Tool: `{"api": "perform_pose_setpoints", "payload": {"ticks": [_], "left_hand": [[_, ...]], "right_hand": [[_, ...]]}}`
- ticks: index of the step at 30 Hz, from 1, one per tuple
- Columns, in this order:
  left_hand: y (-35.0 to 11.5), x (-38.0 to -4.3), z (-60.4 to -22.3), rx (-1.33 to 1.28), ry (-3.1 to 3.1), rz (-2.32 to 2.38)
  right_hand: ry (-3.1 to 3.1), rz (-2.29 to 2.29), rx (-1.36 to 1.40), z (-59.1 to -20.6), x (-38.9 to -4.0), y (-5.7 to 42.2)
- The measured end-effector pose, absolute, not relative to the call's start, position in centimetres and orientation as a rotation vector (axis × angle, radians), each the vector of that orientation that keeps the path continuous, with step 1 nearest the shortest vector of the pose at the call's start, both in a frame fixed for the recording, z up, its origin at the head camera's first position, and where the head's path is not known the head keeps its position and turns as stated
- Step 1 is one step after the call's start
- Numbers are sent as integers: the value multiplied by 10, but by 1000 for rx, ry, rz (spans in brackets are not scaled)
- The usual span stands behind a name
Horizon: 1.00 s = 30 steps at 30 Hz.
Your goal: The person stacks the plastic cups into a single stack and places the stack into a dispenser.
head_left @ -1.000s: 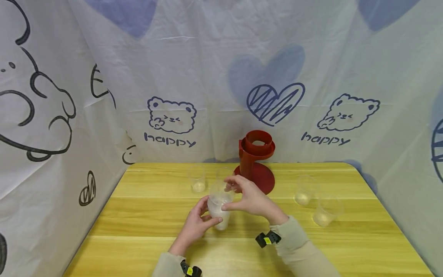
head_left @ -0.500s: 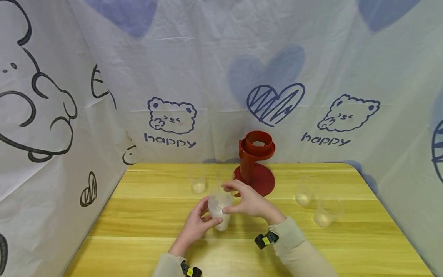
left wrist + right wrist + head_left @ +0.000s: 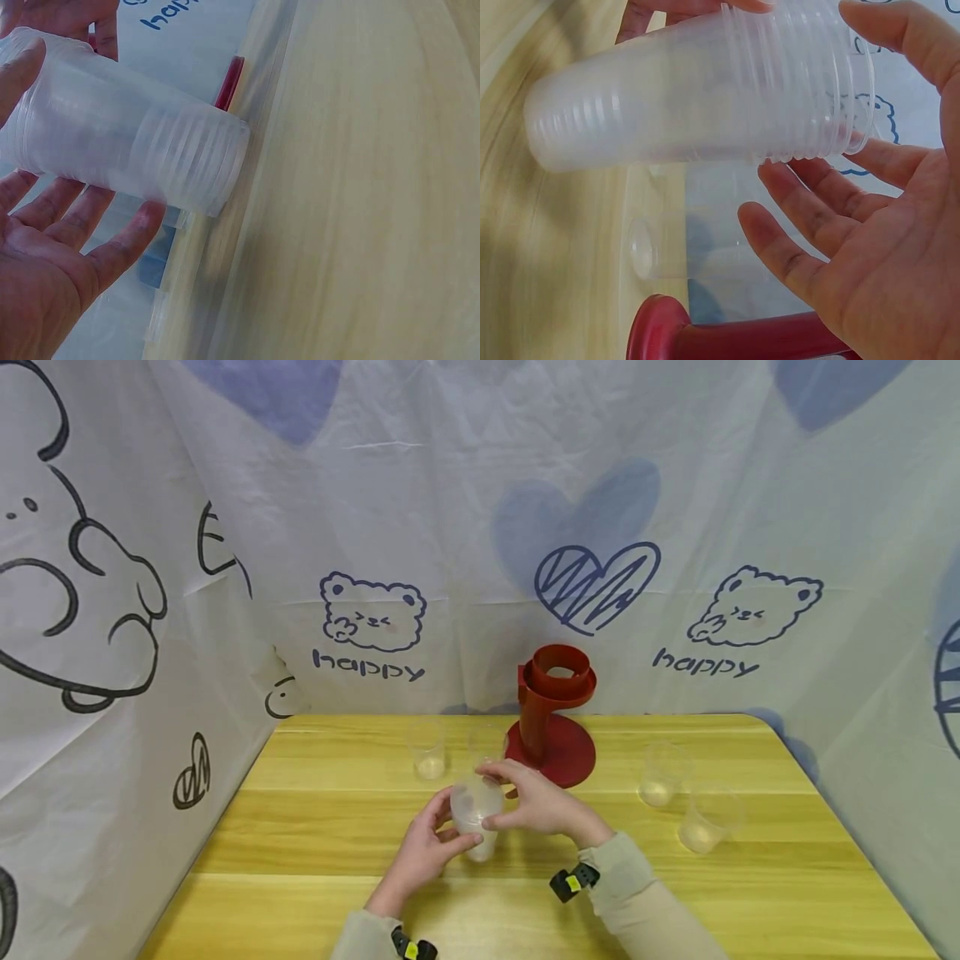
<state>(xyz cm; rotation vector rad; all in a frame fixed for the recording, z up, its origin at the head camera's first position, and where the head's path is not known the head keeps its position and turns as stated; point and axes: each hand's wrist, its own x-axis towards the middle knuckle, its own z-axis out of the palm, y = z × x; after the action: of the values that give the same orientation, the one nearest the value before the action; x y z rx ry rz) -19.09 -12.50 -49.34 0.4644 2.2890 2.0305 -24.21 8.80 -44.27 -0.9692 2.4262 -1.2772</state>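
A nested stack of clear plastic cups point(image 3: 474, 828) is held between two bare hands just below the centre of the frame, its rims turned up and its narrower base pointed down at the wooden desk point(image 3: 300, 893); whether the wood is touched by the base cannot be told. The body of the stack is gripped by the left hand point(image 3: 426, 845), thumb on one side and fingers spread along the other, apparently so that it is kept steady and upright. The rims are pinched by the right hand point(image 3: 543, 802) between thumb and curved fingers, one finger being left free of the plastic in the right wrist view; the grip is presumably placed there because the stacked lips offer an edge that can be caught.

Behind the right hand, a red stand point(image 3: 534, 718) is planted on a broad round base, by which its raised ring is likely kept from tipping. Single cups are set well apart: one left of centre point(image 3: 430, 764), one partly screened by the right fingers point(image 3: 487, 742), and two at right, a farther cup point(image 3: 657, 787) and a nearer cup point(image 3: 702, 833), spaced perhaps so that each can be reached separately.
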Motion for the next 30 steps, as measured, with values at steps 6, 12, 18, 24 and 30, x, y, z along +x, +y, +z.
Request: {"api": "perform_pose_setpoints", "payload": {"ticks": [6,12,18,24,30], "left_hand": [[-126,-193,-494,457,2276,2018],[-127,-192,-492,452,2267,2018],[-127,-194,-496,445,2276,2010],[-128,-204,-518,427,2282,2028],[-129,-205,-523,436,2285,2041]], "right_hand": [[2393,-1291,-925,-445,-242,88],[2394,-1286,-915,-447,-243,87],[2380,-1307,-924,-448,-242,88],[2408,-1332,-918,-448,-237,93],[2495,-1388,-935,-445,-230,105]]}}
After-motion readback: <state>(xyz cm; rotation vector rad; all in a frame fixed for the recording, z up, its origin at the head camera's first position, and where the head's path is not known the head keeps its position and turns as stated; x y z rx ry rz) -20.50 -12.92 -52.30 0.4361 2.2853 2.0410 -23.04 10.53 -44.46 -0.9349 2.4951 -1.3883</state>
